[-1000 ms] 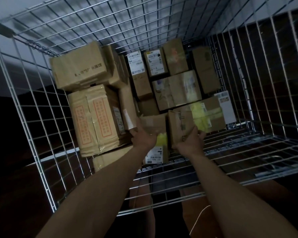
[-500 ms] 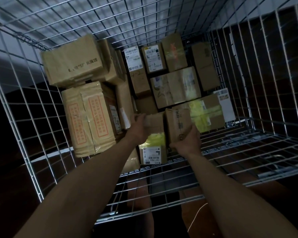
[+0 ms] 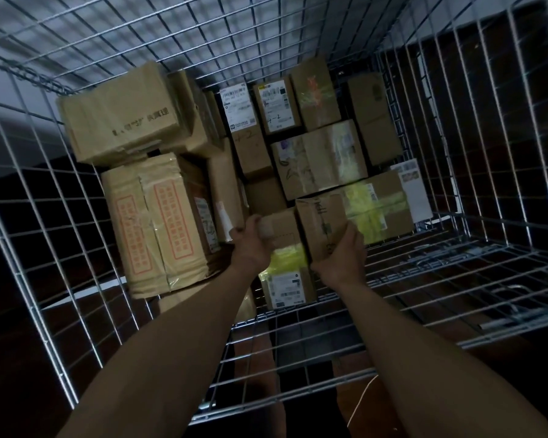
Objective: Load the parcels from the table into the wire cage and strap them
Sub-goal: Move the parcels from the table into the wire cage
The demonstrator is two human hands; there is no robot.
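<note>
Hands reach into the cage (image 3: 76, 279): the left hand (image 3: 250, 245) and right hand (image 3: 342, 251) clamp opposite sides of a small parcel (image 3: 285, 248) with yellow tape, low at the front of the stacked boxes (image 3: 317, 159), touching its neighbours.
</note>
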